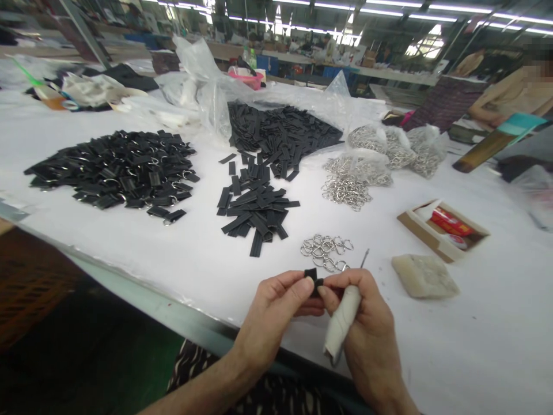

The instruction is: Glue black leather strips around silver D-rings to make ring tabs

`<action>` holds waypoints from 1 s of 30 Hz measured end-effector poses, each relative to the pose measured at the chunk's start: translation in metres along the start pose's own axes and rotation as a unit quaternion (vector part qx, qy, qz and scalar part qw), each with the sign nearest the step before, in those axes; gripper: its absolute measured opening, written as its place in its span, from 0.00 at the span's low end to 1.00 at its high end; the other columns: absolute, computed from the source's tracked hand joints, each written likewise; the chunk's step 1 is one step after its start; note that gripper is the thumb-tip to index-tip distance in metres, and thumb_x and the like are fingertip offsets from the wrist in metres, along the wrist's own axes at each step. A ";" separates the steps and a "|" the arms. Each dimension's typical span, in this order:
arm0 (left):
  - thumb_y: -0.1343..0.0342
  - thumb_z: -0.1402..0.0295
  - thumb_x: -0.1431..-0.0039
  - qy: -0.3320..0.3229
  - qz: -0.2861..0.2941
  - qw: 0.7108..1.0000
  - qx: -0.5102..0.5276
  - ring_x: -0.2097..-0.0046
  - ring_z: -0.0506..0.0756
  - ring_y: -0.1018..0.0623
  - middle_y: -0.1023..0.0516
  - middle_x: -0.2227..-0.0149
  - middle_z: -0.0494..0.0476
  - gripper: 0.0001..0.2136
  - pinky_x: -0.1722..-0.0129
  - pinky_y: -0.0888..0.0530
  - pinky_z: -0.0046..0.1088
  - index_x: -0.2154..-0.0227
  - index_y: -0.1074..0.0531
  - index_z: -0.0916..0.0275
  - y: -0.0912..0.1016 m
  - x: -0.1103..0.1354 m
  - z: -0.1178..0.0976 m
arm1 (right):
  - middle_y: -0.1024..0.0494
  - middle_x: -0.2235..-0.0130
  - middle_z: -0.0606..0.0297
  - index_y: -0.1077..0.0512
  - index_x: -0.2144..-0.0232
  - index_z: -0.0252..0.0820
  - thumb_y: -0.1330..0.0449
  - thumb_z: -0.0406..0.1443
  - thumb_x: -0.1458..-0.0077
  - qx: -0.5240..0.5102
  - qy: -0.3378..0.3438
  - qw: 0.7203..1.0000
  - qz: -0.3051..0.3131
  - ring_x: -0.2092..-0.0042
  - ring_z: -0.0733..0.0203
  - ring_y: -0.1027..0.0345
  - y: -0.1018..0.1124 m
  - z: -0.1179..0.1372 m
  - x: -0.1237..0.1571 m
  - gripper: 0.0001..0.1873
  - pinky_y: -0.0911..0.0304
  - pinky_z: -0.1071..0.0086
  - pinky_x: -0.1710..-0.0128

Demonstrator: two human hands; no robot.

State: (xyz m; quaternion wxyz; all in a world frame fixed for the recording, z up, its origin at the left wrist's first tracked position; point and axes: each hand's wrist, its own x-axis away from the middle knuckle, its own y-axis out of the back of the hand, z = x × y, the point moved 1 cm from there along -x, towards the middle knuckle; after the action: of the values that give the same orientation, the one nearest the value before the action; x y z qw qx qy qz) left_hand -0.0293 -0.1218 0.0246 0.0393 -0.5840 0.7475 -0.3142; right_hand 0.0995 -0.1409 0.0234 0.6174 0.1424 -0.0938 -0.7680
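Note:
Between thumb and fingers, my left hand (276, 302) pinches a short black strap piece (310, 274), which looks folded. My right hand (372, 323) has its thumb and forefinger at the strap's other end and also grips an awl (343, 323). The awl's handle is wrapped in pale material, and its thin metal tip points up and away. Just beyond my fingers lie several loose metal rings (324, 248). Flat black strap pieces (259, 210) form a small heap farther left. Whether a ring sits inside the held strap is hidden by my fingers.
At left is a pile of black straps with rings (125, 167). A larger strap heap (280, 129) spills from clear plastic behind. Bagged rings (358, 173), a cardboard box (444, 230) and a waxy block (425, 276) are right. Another person (514, 95) sits far right.

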 end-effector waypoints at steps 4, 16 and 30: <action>0.40 0.71 0.48 0.012 -0.010 0.999 -0.030 0.64 0.54 0.22 0.20 0.67 0.58 0.08 0.59 0.28 0.31 0.64 0.24 0.66 0.000 0.001 -0.003 | 0.27 0.75 0.71 0.34 0.70 0.45 0.41 0.39 0.47 0.000 -0.034 0.999 0.010 0.74 0.66 0.33 -0.001 0.003 -0.001 0.06 0.36 0.75 0.76; 0.44 0.70 0.44 0.015 -0.013 0.999 -0.036 0.67 0.53 0.21 0.19 0.70 0.56 0.04 0.60 0.27 0.29 0.71 0.26 0.65 0.000 0.000 -0.001 | 0.30 0.78 0.74 0.36 0.72 0.45 0.40 0.39 0.48 -0.002 -0.080 0.997 0.015 0.76 0.67 0.37 -0.006 0.001 -0.002 0.07 0.40 0.76 0.78; 0.46 0.68 0.44 0.003 -0.033 0.991 -0.130 0.69 0.54 0.23 0.24 0.75 0.54 0.09 0.63 0.26 0.31 0.66 0.24 0.66 -0.001 0.002 -0.005 | 0.27 0.71 0.69 0.36 0.70 0.46 0.43 0.37 0.46 0.002 -0.061 0.997 0.041 0.69 0.64 0.32 -0.006 0.004 -0.008 0.04 0.37 0.72 0.70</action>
State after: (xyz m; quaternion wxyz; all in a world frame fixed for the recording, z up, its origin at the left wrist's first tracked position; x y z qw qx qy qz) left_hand -0.0318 -0.1213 0.0298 -0.0489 -0.6075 0.7625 -0.2172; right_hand 0.0938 -0.1322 0.0263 0.6411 0.0923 -0.1382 -0.7493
